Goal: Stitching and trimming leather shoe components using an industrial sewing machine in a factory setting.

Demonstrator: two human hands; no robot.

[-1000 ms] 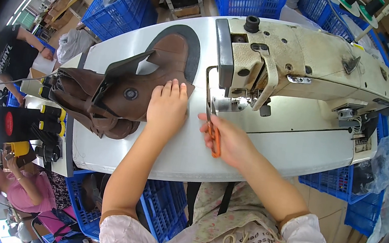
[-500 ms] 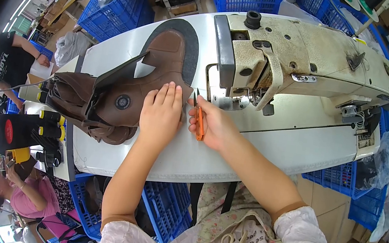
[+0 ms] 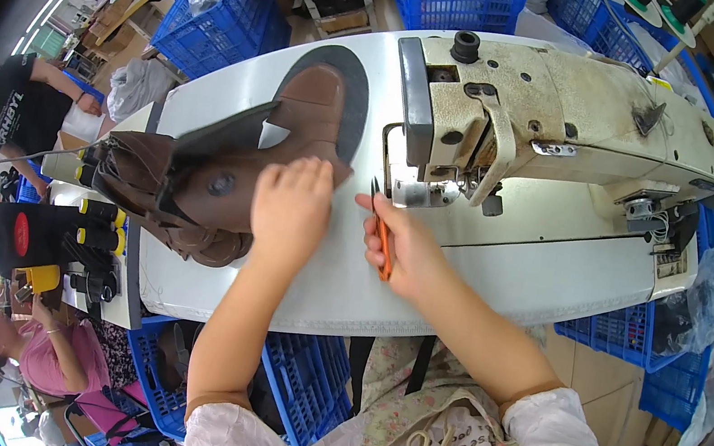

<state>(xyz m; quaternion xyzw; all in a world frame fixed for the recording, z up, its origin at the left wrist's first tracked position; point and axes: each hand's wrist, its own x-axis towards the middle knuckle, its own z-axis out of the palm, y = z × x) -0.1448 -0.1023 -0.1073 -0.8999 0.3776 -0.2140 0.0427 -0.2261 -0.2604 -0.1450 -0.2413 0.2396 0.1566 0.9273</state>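
Note:
My left hand point(image 3: 292, 207) lies on the right edge of a brown leather piece point(image 3: 311, 107), its fingers bent and closed over it. The leather is layered and stitched, with a round dark emblem point(image 3: 221, 184) and a dark strip across it; part of it is blurred. In my right hand point(image 3: 404, 246), a pair of orange-handled thread snips point(image 3: 385, 252) is held with the dark blades pointing away from me. The snips are apart from the leather, above the white tabletop point(image 3: 347, 290), just left of the sewing machine's needle area point(image 3: 430, 192).
A cream sewing machine point(image 3: 566, 97) fills the right of the table. Beneath the leather's far end is a dark grey rounded pad point(image 3: 355, 104). Thread spools point(image 3: 101, 239) stand at the left. Blue crates point(image 3: 222, 17) surround the table, and two people work at the left.
My right hand has moved right and slightly nearer with the snips, away from the leather. My left hand's flat fingers have bent, and the leather beside them is blurred by motion.

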